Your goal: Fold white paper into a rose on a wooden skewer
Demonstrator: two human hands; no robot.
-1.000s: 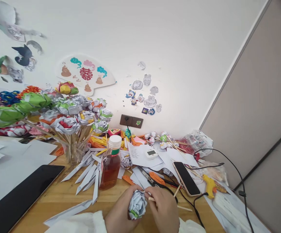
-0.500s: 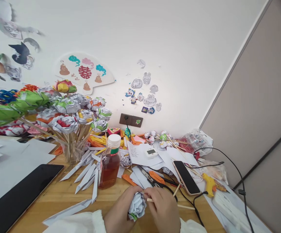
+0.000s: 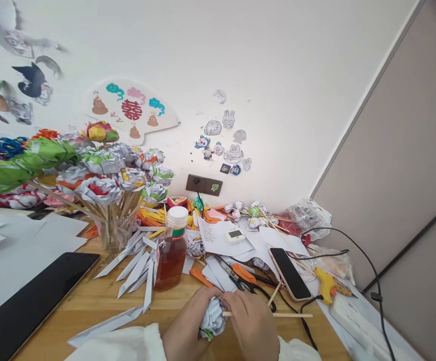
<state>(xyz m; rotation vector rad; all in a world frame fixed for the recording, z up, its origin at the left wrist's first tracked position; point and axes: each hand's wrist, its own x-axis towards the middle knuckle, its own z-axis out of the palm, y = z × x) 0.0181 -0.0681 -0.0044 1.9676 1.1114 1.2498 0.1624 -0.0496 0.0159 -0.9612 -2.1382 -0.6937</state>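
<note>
Near the table's front edge, my left hand is wrapped round a white paper flower with a bit of green at its lower edge. Close against its right side, my right hand is closed round a thin wooden stick, which passes under the fingers and points right. The stick's left end lies by the flower; whether it is fixed there I cannot tell. My right fingertips touch the flower's petals. Just beyond my hands lie black-handled scissors and an orange folded paper piece.
A bottle of amber liquid stands ahead of my left hand. Folded white strips lie left of it. A jar holds paper flowers. To the right are a phone, a yellow glue gun and cables. A black tablet lies left.
The wooden stick has swung closer to level, its right end rising and showing further right. Both hands keep their hold on the flower and stick with small finger movements.
</note>
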